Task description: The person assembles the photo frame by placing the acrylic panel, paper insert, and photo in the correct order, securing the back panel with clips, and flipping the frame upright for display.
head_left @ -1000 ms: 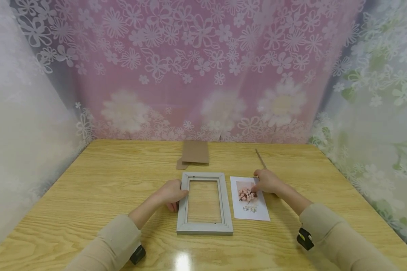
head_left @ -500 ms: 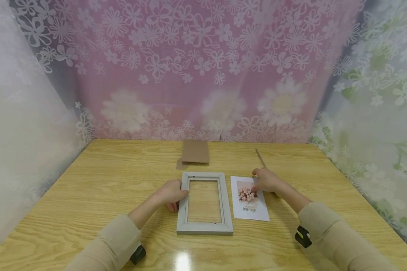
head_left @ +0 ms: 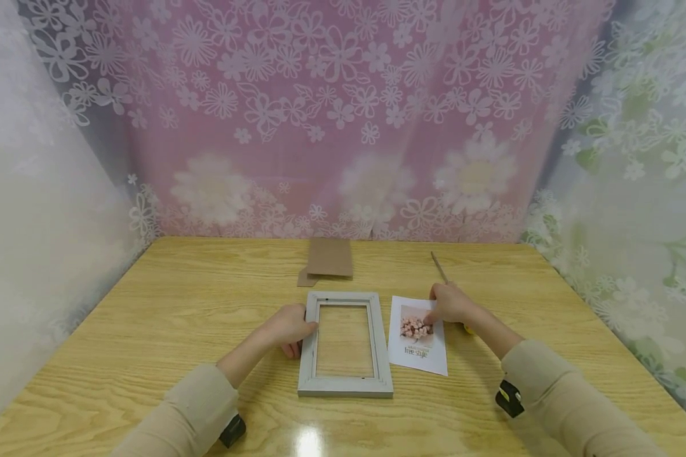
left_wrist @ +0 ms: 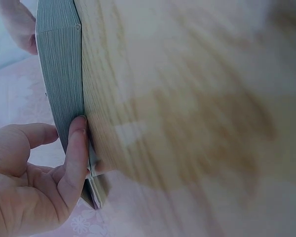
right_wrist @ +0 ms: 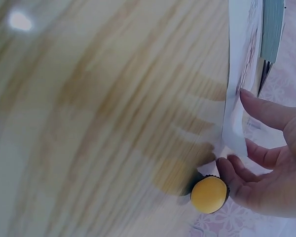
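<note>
A pale grey picture frame (head_left: 381, 343) lies on the wooden table, its opening showing bare wood. My left hand (head_left: 290, 324) grips its left side, thumb on top and fingers along the outer edge. To the right of the frame is a white paper print (head_left: 417, 363) with pink flowers and lettering. My right hand (head_left: 450, 303) pinches the print by its upper right part. In the right wrist view the thumb is on the printed face, other fingers are behind the edge, and the sheet (right_wrist: 235, 123) bends slightly.
A brown backing board (head_left: 329, 257) and a smaller brown piece (head_left: 306, 277) lie behind the frame. Past the right hand extends a thin rod (head_left: 440, 266); a round yellow end (right_wrist: 208, 195) shows under that hand. Patterned curtains (head_left: 343, 127) surround the table.
The print has shifted slightly left and turned a little, its lower end swinging toward the frame. My right hand moves slightly with it. My left hand and the frame stay put.
</note>
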Available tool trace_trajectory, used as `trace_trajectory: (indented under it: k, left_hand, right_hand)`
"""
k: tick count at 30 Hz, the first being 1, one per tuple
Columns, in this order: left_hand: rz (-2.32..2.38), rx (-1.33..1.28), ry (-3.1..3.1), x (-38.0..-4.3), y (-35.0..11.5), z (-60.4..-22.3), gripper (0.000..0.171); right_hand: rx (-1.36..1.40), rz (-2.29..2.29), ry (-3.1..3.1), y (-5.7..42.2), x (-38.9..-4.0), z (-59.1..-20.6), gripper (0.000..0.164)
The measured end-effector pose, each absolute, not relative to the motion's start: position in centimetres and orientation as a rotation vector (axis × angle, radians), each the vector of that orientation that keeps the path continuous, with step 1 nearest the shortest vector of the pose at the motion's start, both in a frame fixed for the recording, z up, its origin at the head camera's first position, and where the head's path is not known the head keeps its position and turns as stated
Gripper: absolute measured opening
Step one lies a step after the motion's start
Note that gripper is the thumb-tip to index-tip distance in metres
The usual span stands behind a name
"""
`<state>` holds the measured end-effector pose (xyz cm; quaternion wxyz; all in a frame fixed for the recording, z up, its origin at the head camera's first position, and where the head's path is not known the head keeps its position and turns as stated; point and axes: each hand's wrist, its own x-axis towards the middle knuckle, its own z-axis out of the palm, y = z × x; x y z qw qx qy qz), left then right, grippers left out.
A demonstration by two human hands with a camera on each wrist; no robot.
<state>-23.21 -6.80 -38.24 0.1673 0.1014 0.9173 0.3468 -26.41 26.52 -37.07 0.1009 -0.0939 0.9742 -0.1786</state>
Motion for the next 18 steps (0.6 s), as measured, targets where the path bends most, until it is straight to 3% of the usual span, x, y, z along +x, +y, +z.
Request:
trace_trajectory:
  k: [10,18]
  left_hand:
    - [0.982,0.280,2.610,-23.25,-6.76,-38.32,0.019]
    - [0.979,0.284,2.604,-23.24,-6.76,-38.25,0.018]
  right_hand:
    - [-0.308,-0.512,2.904,26.16,-25.90,-37.10,0.057]
    - [-0.261,-0.647,2.925,26.40,-25.69,-37.48,0.073]
